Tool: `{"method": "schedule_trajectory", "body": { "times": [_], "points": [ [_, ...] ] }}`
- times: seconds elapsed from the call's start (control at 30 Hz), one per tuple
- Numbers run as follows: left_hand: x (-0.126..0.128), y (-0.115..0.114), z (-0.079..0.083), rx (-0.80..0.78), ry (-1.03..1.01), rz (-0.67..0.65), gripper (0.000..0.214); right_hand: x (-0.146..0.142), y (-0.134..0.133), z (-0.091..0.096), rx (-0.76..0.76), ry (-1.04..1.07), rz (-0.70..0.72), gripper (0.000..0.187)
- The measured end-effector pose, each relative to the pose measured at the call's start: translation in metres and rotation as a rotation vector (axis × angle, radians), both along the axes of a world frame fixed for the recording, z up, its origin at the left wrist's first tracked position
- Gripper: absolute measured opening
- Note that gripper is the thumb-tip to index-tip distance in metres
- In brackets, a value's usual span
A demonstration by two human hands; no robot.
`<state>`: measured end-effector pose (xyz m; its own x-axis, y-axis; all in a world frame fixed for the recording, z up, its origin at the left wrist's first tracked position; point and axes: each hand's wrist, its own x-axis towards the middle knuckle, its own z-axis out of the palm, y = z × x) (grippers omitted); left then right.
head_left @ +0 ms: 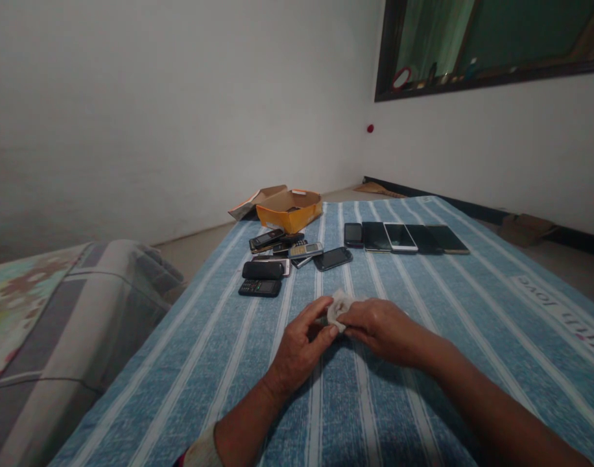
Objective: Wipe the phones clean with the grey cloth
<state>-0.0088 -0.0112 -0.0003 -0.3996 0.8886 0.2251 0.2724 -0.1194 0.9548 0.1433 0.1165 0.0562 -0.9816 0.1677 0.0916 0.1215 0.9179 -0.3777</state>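
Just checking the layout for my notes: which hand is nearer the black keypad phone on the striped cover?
Left. The left hand is close to the black keypad phone, below and right of it in view, not touching. The right hand is farther right, across a pale cloth held between them.

Dim, even light leaves soft shadows under the left hand (pixel 301 347) and right hand (pixel 387 331); the bedspread (pixel 476 389) warps toward the edges.
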Motion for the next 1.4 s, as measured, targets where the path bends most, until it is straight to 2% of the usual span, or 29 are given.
{"method": "schedule_trajectory", "body": {
  "times": [0.13, 0.3, 0.6, 0.83, 1.0, 1.13, 1.4],
  "points": [
    [0.0, -0.003, 0.002, -0.027, 0.074, -0.062, 0.031, 0.005, 0.006, 0.002, -0.067, -0.002, 0.03, 0.018],
    [0.002, -0.002, 0.004, -0.057, 0.096, -0.018, 0.026, 0.014, 0.022, 0.007, -0.15, -0.063, 0.027, 0.019],
    [0.002, -0.001, 0.004, -0.071, 0.145, -0.015, 0.031, 0.033, 0.048, 0.017, -0.363, -0.187, -0.036, 0.019],
    [0.001, 0.0, 0.002, -0.067, 0.144, -0.02, 0.031, 0.045, 0.062, 0.018, -0.427, -0.202, -0.058, 0.02],
    [0.0, 0.0, -0.001, -0.066, 0.138, -0.023, 0.031, 0.049, 0.067, 0.019, -0.42, -0.22, -0.073, 0.023],
    [0.0, 0.001, -0.003, -0.073, 0.137, -0.023, 0.032, 0.048, 0.065, 0.021, -0.352, -0.245, -0.104, 0.023],
    [0.0, 0.001, -0.002, -0.065, 0.121, -0.005, 0.028, 0.033, 0.041, 0.024, -0.185, -0.207, -0.073, 0.023]
  ]
}}
